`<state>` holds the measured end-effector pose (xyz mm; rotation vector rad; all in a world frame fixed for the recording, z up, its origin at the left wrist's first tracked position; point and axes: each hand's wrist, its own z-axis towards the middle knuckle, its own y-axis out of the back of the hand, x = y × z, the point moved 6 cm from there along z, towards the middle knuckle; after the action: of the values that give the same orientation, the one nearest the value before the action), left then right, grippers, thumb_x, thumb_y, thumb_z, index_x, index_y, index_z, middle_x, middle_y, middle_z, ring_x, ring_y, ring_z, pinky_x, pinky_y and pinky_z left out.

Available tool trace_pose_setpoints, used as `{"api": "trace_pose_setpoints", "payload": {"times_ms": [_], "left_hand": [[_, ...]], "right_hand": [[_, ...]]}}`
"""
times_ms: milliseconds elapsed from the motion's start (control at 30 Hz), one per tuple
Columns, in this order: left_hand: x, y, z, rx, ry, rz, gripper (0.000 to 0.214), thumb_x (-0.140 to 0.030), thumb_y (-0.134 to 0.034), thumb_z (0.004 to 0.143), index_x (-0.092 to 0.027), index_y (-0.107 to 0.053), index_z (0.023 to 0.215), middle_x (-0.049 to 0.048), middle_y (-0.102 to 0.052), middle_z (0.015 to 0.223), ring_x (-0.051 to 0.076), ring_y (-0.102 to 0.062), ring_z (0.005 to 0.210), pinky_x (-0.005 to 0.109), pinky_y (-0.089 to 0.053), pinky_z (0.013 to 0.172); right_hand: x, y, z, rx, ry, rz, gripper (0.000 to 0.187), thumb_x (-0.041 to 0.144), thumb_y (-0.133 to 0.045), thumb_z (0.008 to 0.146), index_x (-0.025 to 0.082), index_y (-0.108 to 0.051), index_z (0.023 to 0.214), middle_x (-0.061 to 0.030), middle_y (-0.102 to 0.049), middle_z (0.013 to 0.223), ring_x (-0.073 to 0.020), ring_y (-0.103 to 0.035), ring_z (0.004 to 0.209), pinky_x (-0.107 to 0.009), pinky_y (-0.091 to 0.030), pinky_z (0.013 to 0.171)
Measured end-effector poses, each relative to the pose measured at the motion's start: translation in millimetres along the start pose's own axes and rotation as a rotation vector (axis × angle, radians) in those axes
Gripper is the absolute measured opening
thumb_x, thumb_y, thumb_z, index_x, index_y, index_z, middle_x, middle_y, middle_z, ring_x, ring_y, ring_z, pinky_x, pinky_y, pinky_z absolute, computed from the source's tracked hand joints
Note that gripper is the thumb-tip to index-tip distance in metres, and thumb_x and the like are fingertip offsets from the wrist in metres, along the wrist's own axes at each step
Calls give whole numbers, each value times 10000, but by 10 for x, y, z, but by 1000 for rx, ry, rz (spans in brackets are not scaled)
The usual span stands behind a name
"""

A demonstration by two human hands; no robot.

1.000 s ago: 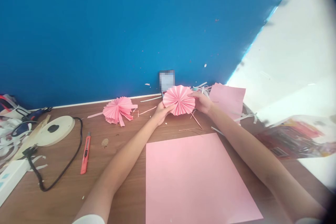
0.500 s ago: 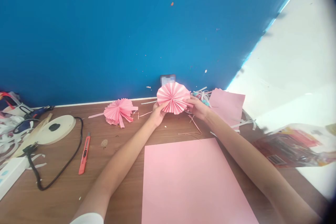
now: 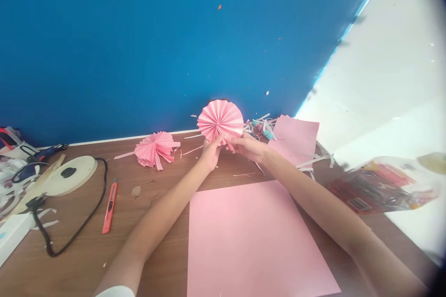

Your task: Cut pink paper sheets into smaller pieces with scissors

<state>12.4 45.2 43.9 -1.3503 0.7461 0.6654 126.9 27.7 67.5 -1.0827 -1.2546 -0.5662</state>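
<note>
A round pleated pink paper rosette (image 3: 220,119) is held up between my hands, near the foot of the blue wall. My left hand (image 3: 211,152) grips its lower edge, thumb laid on the front folds. With fingers closed, my right hand (image 3: 249,146) pinches the rosette's lower right edge, close to the left thumb. Left of them, a second pleated pink paper piece (image 3: 156,149) with loose strips lies on the table. A large pink sheet (image 3: 254,241) lies flat in front of me, between my forearms.
At left lie a red box cutter (image 3: 110,206), a cream reel (image 3: 73,176), a black cable (image 3: 81,229) and a white power strip (image 3: 14,236). Smaller pink sheets (image 3: 298,138) and paper scraps (image 3: 266,127) are at the back right. A clear plastic package (image 3: 376,185) sits far right.
The rosette has turned in my hands and tilted up. My right hand has shifted down from its right side to the lower edge, closer to my left hand. The view has moved slightly right.
</note>
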Motion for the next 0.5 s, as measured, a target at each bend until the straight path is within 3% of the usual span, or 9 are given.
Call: {"api": "trace_pose_setpoints", "payload": {"times_ms": [133,200,267,367,500], "left_hand": [[-317,249,199,-146,-84,-134,282,-282,-739,673,-158,-595,882,15,-640,819,102,-608,698,223,-474,644],[-488,432,282,-237,-139,-211,261,-297,-701,703,-169,-576,893,17,-633,810,123,-629,750,225,-480,647],[-650,633,320,-352,-227,-265,237,-341,-639,747,-178,-554,898,15,-619,790,128,-633,742,232,-486,644],[-820,889,321,-502,-315,-335,242,-396,-573,782,-189,-519,896,4,-589,760,121,-620,698,236,-497,639],[-886,1015,323,-560,-298,-364,389,-554,-478,815,-186,-487,942,59,-602,874,145,-638,828,224,-508,661]], "right_hand": [[-123,-187,-107,182,-159,-190,655,313,-739,705,290,-421,1276,-54,-642,1097,-176,-639,911,-268,-519,653],[-208,-321,-159,300,-186,-337,662,304,-723,723,286,-406,1304,-62,-616,1143,-170,-619,956,-297,-521,734],[-315,-479,-210,404,-178,-492,546,283,-706,733,226,-490,1232,-77,-598,1156,-162,-591,993,-321,-492,837],[-434,-693,-275,450,-61,-759,579,279,-677,744,191,-467,1277,-115,-558,1205,-211,-538,1084,-394,-448,929],[-562,-952,-419,625,115,-1087,801,367,-716,698,210,-360,1398,-145,-458,1328,-321,-381,1261,-516,-281,1062]]}}
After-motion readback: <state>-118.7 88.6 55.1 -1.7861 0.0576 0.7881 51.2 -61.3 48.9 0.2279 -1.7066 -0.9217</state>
